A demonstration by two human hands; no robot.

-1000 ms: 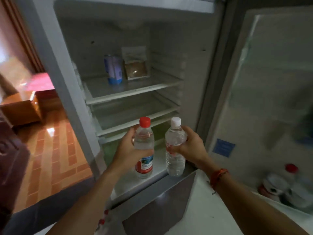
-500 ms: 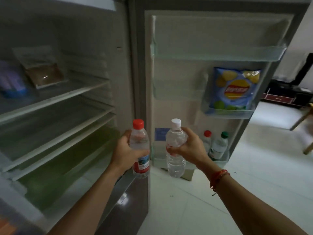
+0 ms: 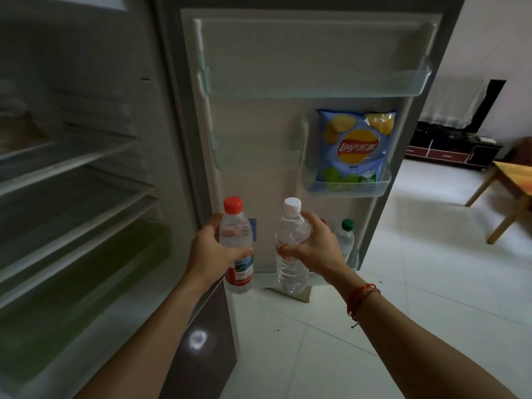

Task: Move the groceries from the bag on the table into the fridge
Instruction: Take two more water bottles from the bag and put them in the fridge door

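White tiled floor (image 3: 431, 298) extends to the far right. Dark low cabinet (image 3: 452, 149) stands against the far wall (image 3: 495, 38), a pale curtain (image 3: 452, 102) above it. Wooden table (image 3: 515, 180) at right edge, legs on the tiles.

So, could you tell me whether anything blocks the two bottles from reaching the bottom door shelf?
Nothing visible does; the green-capped bottle already fills its right end, beside the right hand.

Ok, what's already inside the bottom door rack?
A green-capped bottle stands in the bottom door rack. A red cap peeks out behind the right hand; that hand and its white-capped bottle cover the rest.
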